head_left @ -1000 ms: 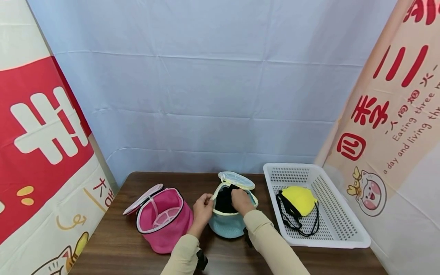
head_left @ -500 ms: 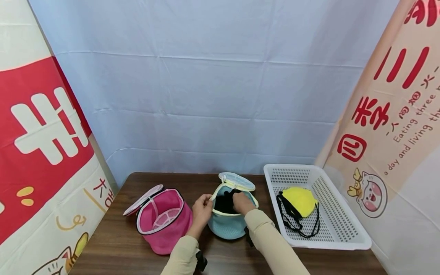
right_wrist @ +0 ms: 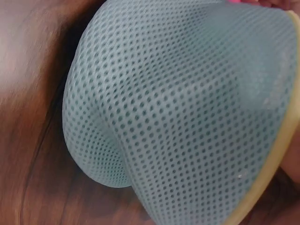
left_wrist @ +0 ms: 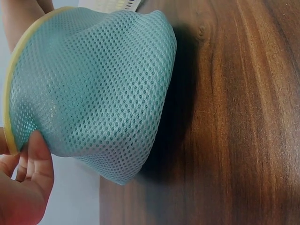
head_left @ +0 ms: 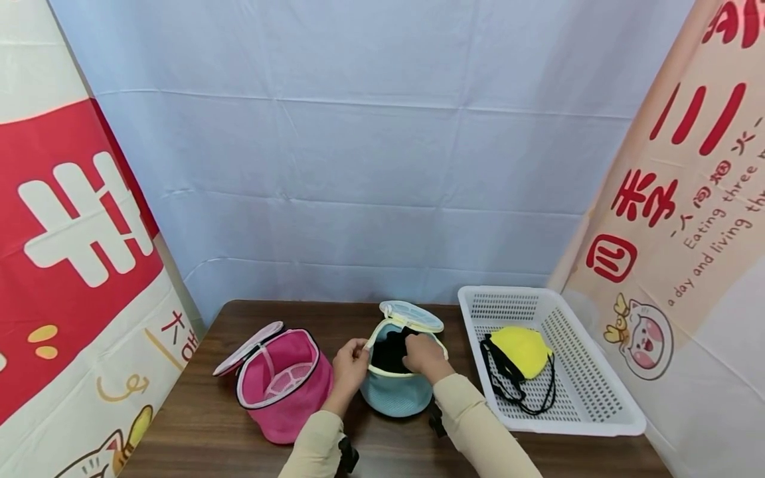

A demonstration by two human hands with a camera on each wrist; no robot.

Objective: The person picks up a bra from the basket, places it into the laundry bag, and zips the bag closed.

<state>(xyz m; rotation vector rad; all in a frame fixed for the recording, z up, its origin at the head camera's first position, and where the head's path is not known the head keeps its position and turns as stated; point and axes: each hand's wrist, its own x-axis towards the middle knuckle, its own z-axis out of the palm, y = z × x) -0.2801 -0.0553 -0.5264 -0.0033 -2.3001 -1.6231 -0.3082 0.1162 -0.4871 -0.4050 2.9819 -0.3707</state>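
A light-blue mesh laundry bag (head_left: 396, 393) with pale yellow trim stands on the table, its round lid (head_left: 412, 315) folded back behind it. My left hand (head_left: 351, 364) pinches the trimmed rim on the left; the left wrist view shows that thumb and fingers (left_wrist: 40, 159) at the mesh edge. Inside the mouth lies black cloth (head_left: 388, 352). My right hand (head_left: 425, 355) reaches in over the right side of the rim, curled fingers at the cloth, fingertips hidden in it. Mesh wall (right_wrist: 178, 103) fills most of the right wrist view.
On the left a pink mesh laundry bag (head_left: 293, 415) stands with its lid open, close to my left forearm. To the right is a white perforated basket (head_left: 603, 372), holding a yellow piece (head_left: 522, 350) with black straps. Brown wooden table (head_left: 185, 425) lies beneath; hanging cloths surround it.
The black cloth has sunk lower into the blue bag. My right hand shifts slightly within the mouth, its wrist turning. My left hand keeps its hold on the rim.
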